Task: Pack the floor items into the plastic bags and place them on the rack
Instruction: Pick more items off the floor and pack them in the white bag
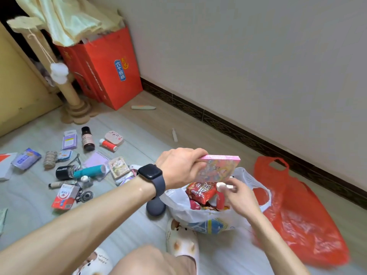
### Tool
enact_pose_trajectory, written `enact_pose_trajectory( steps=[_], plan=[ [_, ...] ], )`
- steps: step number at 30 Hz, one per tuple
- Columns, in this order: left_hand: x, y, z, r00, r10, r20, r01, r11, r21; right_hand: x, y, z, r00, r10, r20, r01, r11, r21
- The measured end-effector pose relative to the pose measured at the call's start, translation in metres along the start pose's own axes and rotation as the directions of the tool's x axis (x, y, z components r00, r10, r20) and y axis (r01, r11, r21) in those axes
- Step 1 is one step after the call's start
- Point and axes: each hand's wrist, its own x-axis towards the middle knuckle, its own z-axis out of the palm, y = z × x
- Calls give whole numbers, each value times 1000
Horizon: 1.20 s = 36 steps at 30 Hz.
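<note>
A red plastic bag (303, 221) is spread flat on the floor (139, 225) near the skirting of the wall. Just beside it, a white plastic bag (200, 215) is stood open, with a red snack packet (200, 192) seen inside. A pink box (217, 167) is held above its mouth, pinched by the left hand (180, 167). The bag's rim is gripped by the right hand (238, 195). Small items (79, 167) are scattered towards the floor's left edge.

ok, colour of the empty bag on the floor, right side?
Red plastic bag, faint print; head view.
</note>
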Motion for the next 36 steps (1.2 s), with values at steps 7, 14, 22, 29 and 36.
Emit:
enact_pose_trajectory(
  steps=[7,14,22,29,36],
  plan=[
    [27,19,22,964,-194,180,259,822,-507,-20,-18,-45,978,41,204,-208,239,948],
    [15,-6,50,968,-241,72,234,967,98,-21,-11,-44,962,256,-89,-107,660,743],
    [-17,-54,73,715,-644,273,696,690,-197,-27,11,28,924,379,-56,-260,728,635],
    [10,-38,24,788,-588,183,552,542,-634,-24,-1,47,988,136,75,-125,983,-137],
    [-7,-31,25,827,-533,177,542,676,-498,-12,48,-19,873,208,-440,-354,892,-281]
  ],
)
